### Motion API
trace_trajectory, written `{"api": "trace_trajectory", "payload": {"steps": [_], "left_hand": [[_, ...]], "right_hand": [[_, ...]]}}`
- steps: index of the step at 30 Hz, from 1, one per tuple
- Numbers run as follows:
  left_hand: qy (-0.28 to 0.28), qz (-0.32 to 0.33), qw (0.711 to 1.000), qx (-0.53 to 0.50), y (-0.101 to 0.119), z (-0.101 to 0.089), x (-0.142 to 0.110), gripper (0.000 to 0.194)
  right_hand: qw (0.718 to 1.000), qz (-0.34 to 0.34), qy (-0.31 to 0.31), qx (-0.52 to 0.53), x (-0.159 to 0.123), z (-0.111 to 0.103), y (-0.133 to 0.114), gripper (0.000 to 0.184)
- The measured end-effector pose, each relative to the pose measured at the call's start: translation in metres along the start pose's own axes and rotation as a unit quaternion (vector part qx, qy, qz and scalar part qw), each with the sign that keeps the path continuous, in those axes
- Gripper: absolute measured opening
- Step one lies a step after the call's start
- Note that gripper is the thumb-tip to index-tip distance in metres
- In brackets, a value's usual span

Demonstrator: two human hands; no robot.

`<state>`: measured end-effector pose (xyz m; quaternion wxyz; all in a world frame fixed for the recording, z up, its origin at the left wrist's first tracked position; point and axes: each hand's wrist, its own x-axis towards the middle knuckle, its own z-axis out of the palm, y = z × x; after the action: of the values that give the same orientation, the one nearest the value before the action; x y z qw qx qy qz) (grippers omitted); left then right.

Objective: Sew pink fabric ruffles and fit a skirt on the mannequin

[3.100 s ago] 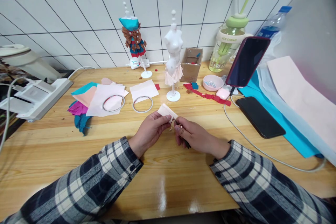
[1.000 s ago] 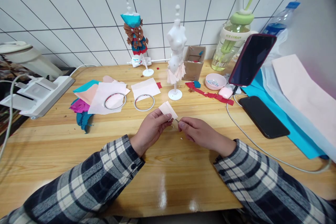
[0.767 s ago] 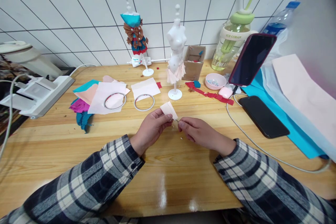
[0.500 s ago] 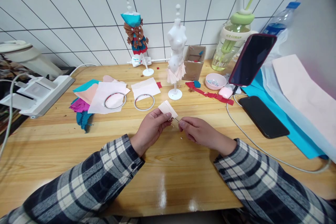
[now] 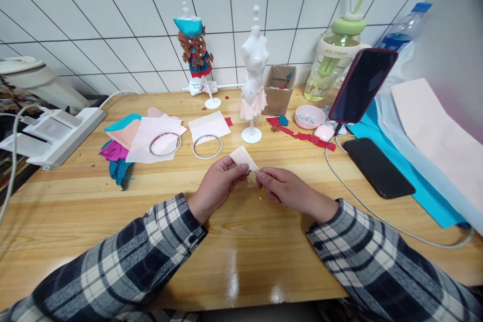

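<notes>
Pale paper held over table, thin tool at its edge.

The left hand [image 5: 219, 183] pinches the paper [image 5: 243, 158] between thumb and fingers; the right hand [image 5: 285, 188] grips the tool [image 5: 255, 171]. The mannequin [image 5: 253, 65] stands beyond, on the table [image 5: 226, 256].

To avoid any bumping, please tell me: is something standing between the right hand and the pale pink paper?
Nothing visible blocks the right hand from the pale pink paper held by the left hand; only the right hand's own thin tool lies between them.
</notes>
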<state>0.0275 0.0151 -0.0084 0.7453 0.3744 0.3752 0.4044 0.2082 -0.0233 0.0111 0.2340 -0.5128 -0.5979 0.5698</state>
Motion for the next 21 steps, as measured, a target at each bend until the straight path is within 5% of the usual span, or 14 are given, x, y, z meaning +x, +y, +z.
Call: {"api": "trace_trajectory", "payload": {"steps": [21], "left_hand": [[-0.021,-0.005,1.0,0.005,-0.0012,-0.0017,0.0016,0.02]], "right_hand": [[1.0,-0.018,-0.011,0.015,0.0043,-0.0014,0.0056,0.038]]}}
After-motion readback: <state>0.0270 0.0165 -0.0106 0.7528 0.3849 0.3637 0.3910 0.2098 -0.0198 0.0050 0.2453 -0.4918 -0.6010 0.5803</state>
